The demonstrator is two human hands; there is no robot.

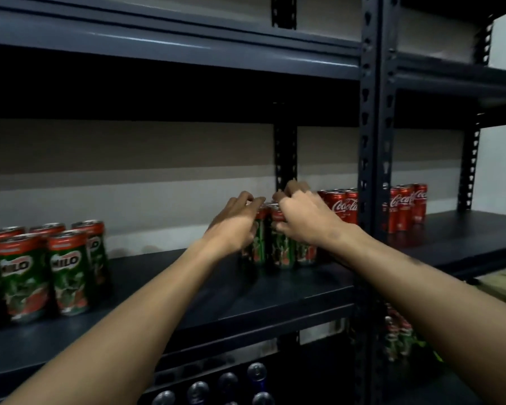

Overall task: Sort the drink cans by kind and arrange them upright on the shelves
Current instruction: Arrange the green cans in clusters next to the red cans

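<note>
Green can cluster [281, 248] held upright at frame centre on shelf [216, 290]: left hand [234, 225] curled over left tops, right hand [303, 219] over right tops. Bare board seen between cluster and green can group [41, 270] at lower left. Red cans [343, 207] just right, by post [371, 141].

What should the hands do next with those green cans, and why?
Probably the left hand and right hand should carry the gripped Milo cans left to the Milo group: they stand beside the Coke cans, apart from their kind.
</note>
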